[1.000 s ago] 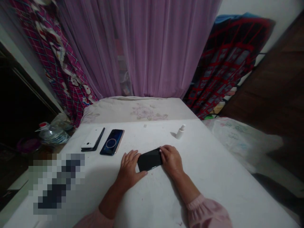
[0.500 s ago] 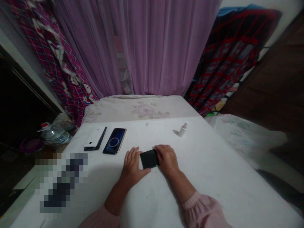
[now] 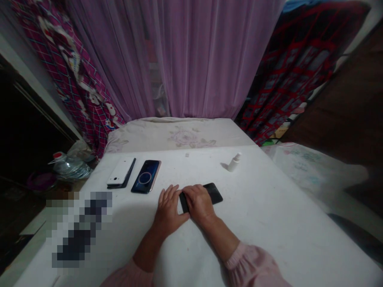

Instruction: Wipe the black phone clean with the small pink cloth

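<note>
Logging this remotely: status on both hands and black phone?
Left hand around left end of black phone. Right hand across its middle. Phone lying on white table. White bottle apart, farther back.

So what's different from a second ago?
The right hand has moved left across the black phone, from its right end toward the left hand, baring that right end. The left hand stays at the phone's left end; the blue phone, white phone and white bottle stayed put.

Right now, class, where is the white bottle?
In the head view, the white bottle is on the right half of the table, beyond the black phone and the right hand.
</note>
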Demonstrator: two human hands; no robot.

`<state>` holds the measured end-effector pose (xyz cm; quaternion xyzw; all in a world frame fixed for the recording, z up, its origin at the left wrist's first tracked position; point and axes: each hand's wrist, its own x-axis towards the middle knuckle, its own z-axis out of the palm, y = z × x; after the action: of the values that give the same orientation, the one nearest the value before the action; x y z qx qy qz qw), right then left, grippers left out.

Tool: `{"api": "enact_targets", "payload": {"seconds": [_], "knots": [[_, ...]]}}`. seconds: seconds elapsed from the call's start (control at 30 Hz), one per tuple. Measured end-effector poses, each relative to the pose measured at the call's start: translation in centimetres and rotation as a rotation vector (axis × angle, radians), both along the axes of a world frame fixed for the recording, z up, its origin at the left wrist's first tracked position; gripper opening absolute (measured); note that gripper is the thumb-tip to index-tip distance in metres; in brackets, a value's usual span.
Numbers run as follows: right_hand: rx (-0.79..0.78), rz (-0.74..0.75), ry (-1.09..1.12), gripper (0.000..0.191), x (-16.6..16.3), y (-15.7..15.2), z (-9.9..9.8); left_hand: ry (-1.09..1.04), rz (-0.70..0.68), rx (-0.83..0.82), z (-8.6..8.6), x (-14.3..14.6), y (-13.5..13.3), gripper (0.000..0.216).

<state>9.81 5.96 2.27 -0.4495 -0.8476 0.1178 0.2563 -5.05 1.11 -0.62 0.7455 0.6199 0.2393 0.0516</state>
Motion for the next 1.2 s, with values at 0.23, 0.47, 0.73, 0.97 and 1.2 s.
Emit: {"api": "enact_targets", "payload": {"seconds": [0.23, 0.47, 0.73, 0.97, 1.2], "knots": [[-0.009, -0.089, -0.01, 0.024, 3.0, 0.9, 0.4, -0.012, 0.011, -0.004, 0.6, 0.2, -0.1, 0.062], [0.058, -0.342, -0.036, 0.025, 8.0, 2.2, -0.8, -0.015, -0.001, -0.036, 0.9, 0.0, -0.1, 0.061], [0.02, -0.368, -0.02, 0.027, 8.3, 2.7, -1.8, 0.002, -0.023, -0.061, 0.8, -0.3, -0.1, 0.065], [-0.009, -0.257, -0.102, 0.024, 7.5, 3.1, -0.3, 0.001, -0.031, -0.083, 0.6, -0.4, 0.1, 0.067], [0.013, -0.016, -0.177, 0.019, 2.2, 1.4, 1.5, -0.004, -0.011, -0.077, 0.4, -0.2, 0.1, 0.064]]}}
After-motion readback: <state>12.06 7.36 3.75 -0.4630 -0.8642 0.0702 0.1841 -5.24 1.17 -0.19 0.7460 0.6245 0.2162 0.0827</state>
